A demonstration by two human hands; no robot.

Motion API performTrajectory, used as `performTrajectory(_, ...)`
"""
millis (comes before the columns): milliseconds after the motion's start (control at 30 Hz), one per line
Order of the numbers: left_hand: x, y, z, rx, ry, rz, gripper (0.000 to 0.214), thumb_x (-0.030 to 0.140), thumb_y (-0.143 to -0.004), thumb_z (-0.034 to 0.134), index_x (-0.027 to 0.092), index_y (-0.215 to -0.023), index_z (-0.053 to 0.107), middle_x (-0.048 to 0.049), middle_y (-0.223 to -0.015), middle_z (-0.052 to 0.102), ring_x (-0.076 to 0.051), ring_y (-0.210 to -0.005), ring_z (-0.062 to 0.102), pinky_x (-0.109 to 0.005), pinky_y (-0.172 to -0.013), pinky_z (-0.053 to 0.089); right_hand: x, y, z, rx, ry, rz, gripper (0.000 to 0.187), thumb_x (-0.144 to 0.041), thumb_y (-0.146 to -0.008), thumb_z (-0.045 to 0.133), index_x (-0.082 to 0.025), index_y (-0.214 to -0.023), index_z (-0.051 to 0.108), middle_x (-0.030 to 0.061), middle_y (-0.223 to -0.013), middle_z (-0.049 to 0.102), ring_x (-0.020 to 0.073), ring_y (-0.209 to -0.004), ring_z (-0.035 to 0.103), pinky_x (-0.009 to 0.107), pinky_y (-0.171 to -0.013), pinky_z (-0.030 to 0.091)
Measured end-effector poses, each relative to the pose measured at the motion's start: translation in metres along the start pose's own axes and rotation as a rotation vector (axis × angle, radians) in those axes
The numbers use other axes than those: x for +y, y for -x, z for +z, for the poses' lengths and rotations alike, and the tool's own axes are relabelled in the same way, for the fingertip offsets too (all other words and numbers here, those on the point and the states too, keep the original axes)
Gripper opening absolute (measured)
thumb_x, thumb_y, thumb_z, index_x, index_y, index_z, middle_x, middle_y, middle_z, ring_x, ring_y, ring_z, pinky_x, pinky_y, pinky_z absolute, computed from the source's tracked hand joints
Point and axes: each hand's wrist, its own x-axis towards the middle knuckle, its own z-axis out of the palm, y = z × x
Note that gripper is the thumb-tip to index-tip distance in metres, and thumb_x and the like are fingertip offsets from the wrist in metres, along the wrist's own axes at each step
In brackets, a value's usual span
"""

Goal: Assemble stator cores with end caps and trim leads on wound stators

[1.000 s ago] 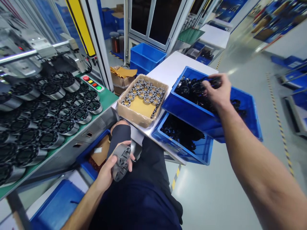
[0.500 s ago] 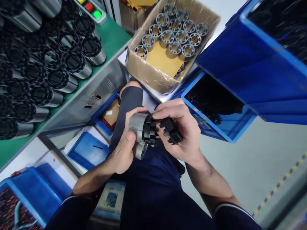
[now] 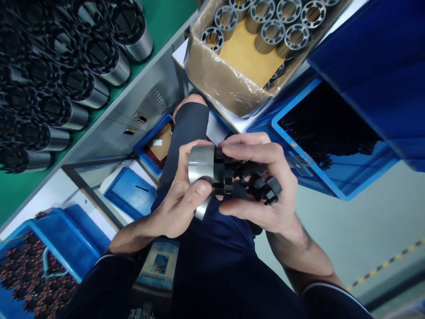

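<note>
My left hand (image 3: 175, 204) is wrapped around a silver motor stator core (image 3: 201, 160), thumb across its front. A second metal cylinder (image 3: 203, 207) shows just below, partly hidden by the thumb. A black toothed plastic end piece (image 3: 219, 172) sits at the right end of the upper core. My right hand (image 3: 282, 177) curls around more black toothed plastic pieces (image 3: 272, 190), which lie against its palm. Its upper fingertips touch the end piece on the core, while its thumb lies below, apart from the core. How many pieces are in that palm is unclear.
At upper right stands a carton (image 3: 226, 79) holding several bare stator cores. Rows of black-ended cores (image 3: 116, 62) cover the green bench (image 3: 172, 22) at left. Blue bins (image 3: 345, 195) stand right. A lower-left blue bin (image 3: 59, 239) contains small red-and-black parts and pliers (image 3: 46, 263).
The view has shifted closer to the bench and carton. My right hand has opened wider, its fingertips now reaching the core's black end; the loose black pieces have turned within that hand.
</note>
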Motion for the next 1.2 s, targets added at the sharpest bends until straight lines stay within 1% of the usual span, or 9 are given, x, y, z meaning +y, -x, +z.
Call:
performTrajectory(167, -0.016, 0.002, -0.005, 0.145, 0.067, -0.019, 0.061, 0.074, -0.114, 0.066, 0.027, -0.152, 0.073, -0.0107, -0.125, 0.086, -0.040, -0.135, 0.081, -0.054, -0.110, 0.070, 0.001, 0.001, -0.001, -0.006, 0.016, -0.140, 0.076, -0.027, -0.089, 0.107, -0.036, -0.157, 0.076, 0.0097, -0.145, 0.081, 0.0355, -0.134, 0.079, 0.054, -0.114, 0.072)
performTrajectory(300, -0.023, 0.002, -0.005, 0.233, 0.047, 0.046, 0.070, 0.081, -0.114, 0.058, 0.028, -0.157, 0.073, -0.0103, -0.118, 0.086, -0.042, -0.136, 0.080, -0.056, -0.105, 0.072, 0.001, 0.003, -0.001, -0.072, 0.023, -0.095, 0.078, -0.027, -0.091, 0.105, -0.036, -0.162, 0.074, 0.0100, -0.155, 0.077, 0.0364, -0.144, 0.076, 0.055, -0.119, 0.072)
performTrajectory(400, -0.015, -0.001, -0.001, 0.215, 0.019, 0.048, 0.069, 0.079, -0.110, 0.069, 0.033, -0.162, 0.070, -0.0080, -0.122, 0.085, -0.041, -0.137, 0.080, -0.055, -0.110, 0.071, 0.004, 0.006, 0.002, -0.032, 0.014, -0.062, 0.072, -0.036, -0.090, 0.107, -0.044, -0.155, 0.078, 0.0084, -0.152, 0.076, 0.0381, -0.142, 0.077, 0.055, -0.107, 0.076)
performTrajectory(500, -0.004, -0.003, 0.002, 0.193, 0.010, 0.022, 0.069, 0.083, -0.109, 0.066, 0.035, -0.158, 0.071, -0.0071, -0.135, 0.084, -0.039, -0.143, 0.078, -0.054, -0.120, 0.067, 0.006, 0.008, 0.006, -0.015, -0.023, -0.073, 0.070, -0.033, -0.091, 0.106, -0.044, -0.154, 0.079, 0.0087, -0.148, 0.076, 0.0348, -0.133, 0.080, 0.053, -0.101, 0.078)
performTrajectory(667, -0.001, 0.001, -0.003, 0.158, 0.049, -0.144, 0.073, 0.087, -0.101, 0.070, 0.034, -0.151, 0.075, -0.0074, -0.139, 0.085, -0.042, -0.142, 0.078, -0.054, -0.103, 0.074, 0.002, 0.009, 0.009, 0.026, -0.046, -0.021, 0.076, -0.019, -0.093, 0.101, -0.042, -0.160, 0.074, 0.0079, -0.154, 0.078, 0.0369, -0.141, 0.079, 0.062, -0.119, 0.073)
performTrajectory(833, -0.005, 0.005, -0.008, 0.100, -0.013, -0.117, 0.073, 0.087, -0.107, 0.063, 0.039, -0.161, 0.067, -0.0009, -0.129, 0.086, -0.035, -0.135, 0.083, -0.045, -0.096, 0.074, 0.004, 0.011, 0.007, 0.018, -0.013, -0.025, 0.072, -0.029, -0.094, 0.103, -0.043, -0.159, 0.076, 0.0105, -0.159, 0.075, 0.0411, -0.149, 0.075, 0.061, -0.114, 0.074)
performTrajectory(900, -0.004, 0.005, -0.009, 0.106, -0.035, -0.087, 0.070, 0.086, -0.108, 0.063, 0.041, -0.163, 0.064, -0.0002, -0.126, 0.086, -0.033, -0.134, 0.083, -0.044, -0.100, 0.073, 0.006, 0.012, 0.006, 0.022, -0.014, -0.019, 0.072, -0.030, -0.092, 0.104, -0.044, -0.157, 0.078, 0.0105, -0.157, 0.075, 0.0398, -0.136, 0.081, 0.056, -0.098, 0.077)
performTrajectory(1033, -0.002, 0.005, -0.010, 0.073, -0.068, -0.036, 0.062, 0.075, -0.114, 0.063, 0.038, -0.164, 0.061, -0.0029, -0.129, 0.085, -0.034, -0.136, 0.082, -0.048, -0.111, 0.071, 0.011, 0.014, 0.007, 0.030, -0.034, -0.041, 0.065, -0.026, -0.090, 0.105, -0.044, -0.149, 0.084, 0.0087, -0.154, 0.077, 0.0253, -0.088, 0.082, 0.046, -0.073, 0.074)
performTrajectory(1200, -0.005, 0.005, -0.009, 0.076, -0.005, -0.012, 0.057, 0.070, -0.116, 0.062, 0.033, -0.160, 0.065, -0.0094, -0.128, 0.083, -0.040, -0.134, 0.081, -0.055, -0.110, 0.071, 0.012, 0.013, 0.013, 0.064, -0.030, -0.108, 0.061, -0.029, -0.093, 0.105, -0.044, -0.148, 0.084, 0.0079, -0.150, 0.079, 0.0211, -0.081, 0.081, 0.041, -0.067, 0.075)
